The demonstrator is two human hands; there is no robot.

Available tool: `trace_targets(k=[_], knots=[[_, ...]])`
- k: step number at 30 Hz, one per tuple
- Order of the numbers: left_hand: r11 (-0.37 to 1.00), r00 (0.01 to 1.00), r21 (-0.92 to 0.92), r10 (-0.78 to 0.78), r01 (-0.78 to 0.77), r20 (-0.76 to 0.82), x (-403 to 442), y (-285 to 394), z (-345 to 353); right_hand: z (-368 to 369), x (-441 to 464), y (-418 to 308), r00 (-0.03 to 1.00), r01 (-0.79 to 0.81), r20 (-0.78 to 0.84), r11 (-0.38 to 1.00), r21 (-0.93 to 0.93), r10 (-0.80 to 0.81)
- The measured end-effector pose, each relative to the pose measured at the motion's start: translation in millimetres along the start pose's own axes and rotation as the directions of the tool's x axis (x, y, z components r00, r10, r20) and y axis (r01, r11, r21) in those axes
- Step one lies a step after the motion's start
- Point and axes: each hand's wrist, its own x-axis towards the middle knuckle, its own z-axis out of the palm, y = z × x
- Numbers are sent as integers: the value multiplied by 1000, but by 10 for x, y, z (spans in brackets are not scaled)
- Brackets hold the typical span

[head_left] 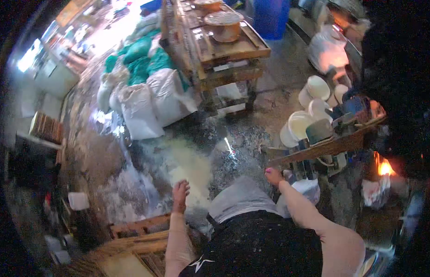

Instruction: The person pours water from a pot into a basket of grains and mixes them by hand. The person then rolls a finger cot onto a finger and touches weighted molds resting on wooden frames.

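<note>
Low in the middle, my left hand [180,191] hangs over the wet, dusty floor, its fingers loosely bent and apart, with nothing seen in it. To the right, my right hand [273,176] is closed, with a small pink spot at its fingertips too small to make out. That hand is just below the near end of a wooden plank [326,148]. White cloth [242,196] covers my lower body below a black top. A white bag [306,189] lies right of my right hand.
White sacks [139,111] and green sacks [139,48] stand at upper left. Beyond them is a wooden table [224,51] bearing a round tub [223,27]. White buckets [298,127] stand behind the plank. A flame [385,167] burns at right. Wooden boards [132,244] lie at lower left.
</note>
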Motion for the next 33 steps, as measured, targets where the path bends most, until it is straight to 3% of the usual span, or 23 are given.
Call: trace_targets(k=[1, 5, 7, 10, 12, 13, 15, 16, 17, 18, 19, 20, 21, 22, 24, 25, 27, 29, 31, 32, 33], knots=[[996, 997, 71, 40, -45, 68, 129, 329, 142, 89, 47, 78, 993, 14, -116, 996, 84, -5], [962, 961, 224, 98, -158, 258, 827, 1250, 845, 89, 43, -189, 979, -192, -45, 972, 133, 200], [968, 898, 71, 195, -241, 396, 1106, 1510, 1304, 158, 213, -44, 964, -110, 194, 938, -328, 181], [975, 862, -28, 208, -220, 463, 1388, 1777, 2068, 597, 738, 612, 944, -200, 210, 946, -255, 256], [970, 825, -3, 208, -242, 526, 1464, 1949, 2513, 916, 1510, 1417, 928, 105, 369, 919, -380, 46], [988, 827, -25, 140, -151, 545, 1531, 1963, 2717, 1036, 1871, 1758, 897, 259, 438, 874, -410, -59], [987, 760, 54, 81, -151, 645, 1724, 2246, 2968, -9, 2151, 252, 831, 225, 521, 741, -633, 193], [982, 697, 126, 6, -138, 717, 1775, 2317, 3090, -665, 1974, -657, 973, -103, 168, 944, -313, 161], [957, 673, 169, 36, -237, 739, 1974, 2325, 3177, -341, 2732, -16, 976, 143, 205, 922, -359, -71], [954, 665, 168, 41, -247, 745, 2107, 2355, 3264, -818, 2829, -541, 961, 258, 266, 608, -751, -79], [951, 654, 170, 42, -258, 755, 2228, 2404, 3364, -1420, 2714, -1111, 978, -104, 152, 965, -241, 143], [952, 628, 160, 41, -261, 777, 2316, 2517, 3470, -1916, 2508, -1672, 991, -41, -117, 983, 178, 62], [964, 635, 186, -23, -191, 772, 2355, 2638, 3578, -1647, 2997, -1321, 961, 91, -278, 955, 281, -10], [953, 627, 198, -11, -230, 779, 2570, 2571, 3686, -2034, 2751, -1749, 929, 104, -368, 935, 339, 30], [931, 643, 306, -111, -200, 757, 2608, 2715, 3971, -2062, 2862, -1779, 847, 206, -531, 905, 373, 27], [930, 628, 322, -145, -177, 765, 2682, 2685, 4096, -2064, 2771, -1729, 842, 176, -535, 902, 395, 70], [908, 537, 375, -224, -188, 813, 2919, 2589, 4345, -2186, 2557, -1838, 889, 54, -379, 762, 645, 258], [876, 431, 433, -313, -213, 846, 3127, 2532, 4583, -1722, 2622, -1472, 847, 37, -302, 517, 855, 439], [886, 370, 415, -322, -206, 872, 3282, 2374, 4827, -1044, 2769, -761, 760, -228, -415, 803, 551, 501], [901, 321, 389, -317, -191, 892, 3357, 2301, 4948, -1177, 2546, -845, 774, -259, -379, 800, 542, 508], [859, 340, 480, -404, -178, 849, 3413, 2270, 5091, -1308, 2356, -915, 787, -289, -344, 798, 529, 513]])
